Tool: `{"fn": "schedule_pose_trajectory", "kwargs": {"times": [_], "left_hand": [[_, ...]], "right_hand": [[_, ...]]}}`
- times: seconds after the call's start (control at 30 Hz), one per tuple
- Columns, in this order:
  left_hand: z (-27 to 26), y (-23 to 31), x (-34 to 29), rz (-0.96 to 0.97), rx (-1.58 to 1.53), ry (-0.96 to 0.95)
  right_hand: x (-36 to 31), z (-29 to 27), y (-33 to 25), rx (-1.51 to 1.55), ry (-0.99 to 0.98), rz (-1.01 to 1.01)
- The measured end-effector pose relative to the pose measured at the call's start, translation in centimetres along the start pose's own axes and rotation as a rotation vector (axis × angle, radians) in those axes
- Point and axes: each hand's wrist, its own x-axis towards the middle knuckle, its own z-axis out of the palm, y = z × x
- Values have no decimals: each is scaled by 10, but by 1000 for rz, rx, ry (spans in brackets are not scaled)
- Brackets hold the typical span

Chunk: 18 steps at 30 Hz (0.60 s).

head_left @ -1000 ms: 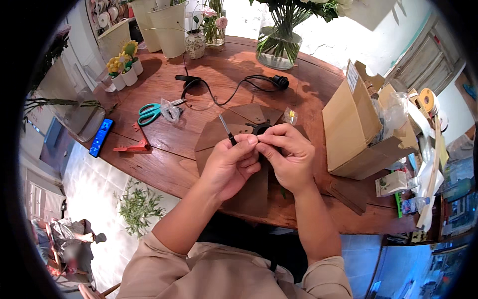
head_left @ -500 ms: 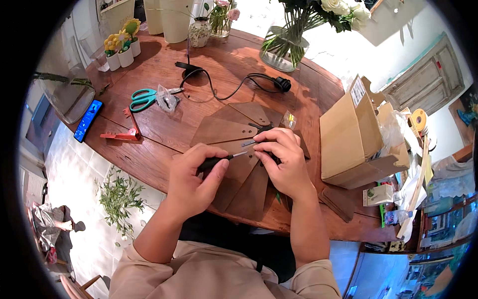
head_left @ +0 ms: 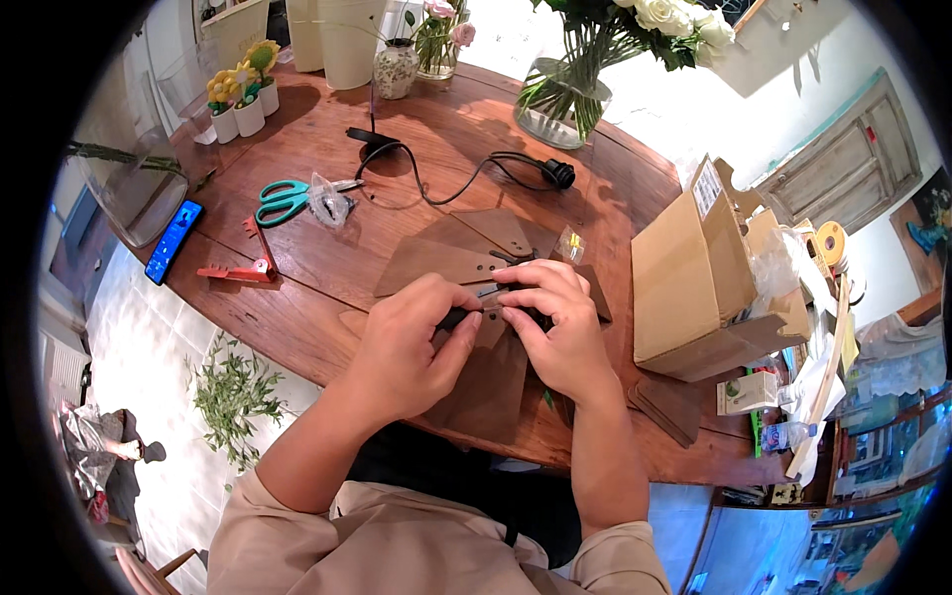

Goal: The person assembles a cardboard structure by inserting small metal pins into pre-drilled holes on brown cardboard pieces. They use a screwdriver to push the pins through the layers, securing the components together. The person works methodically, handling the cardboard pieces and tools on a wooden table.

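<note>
Screwdriver (head_left: 454, 318) in left hand (head_left: 415, 339)

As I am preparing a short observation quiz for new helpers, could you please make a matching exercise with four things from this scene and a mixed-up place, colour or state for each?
Things
1. Screwdriver
2. Scissors
3. Phone
4. Cardboard box

Places, colours or states
A. Lit up, at the left edge of the table
B. Standing open on the right side of the table
C. Held in the left hand
D. Teal at the handles

Right pairs: 1-C, 2-D, 3-A, 4-B
</note>
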Motion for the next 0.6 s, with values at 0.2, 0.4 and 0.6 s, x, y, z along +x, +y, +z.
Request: {"fn": "schedule_pose_trajectory", "kwargs": {"times": [0.2, 0.4, 0.6], "left_hand": [[1, 3, 4, -18, 34, -17], [-5, 6, 13, 4, 62, -111], [-9, 7, 22, 83, 76, -224]], "right_hand": [[-2, 2, 3, 28, 20, 3], [-2, 3, 6, 28, 26, -15], [-2, 3, 3, 54, 30, 19]]}}
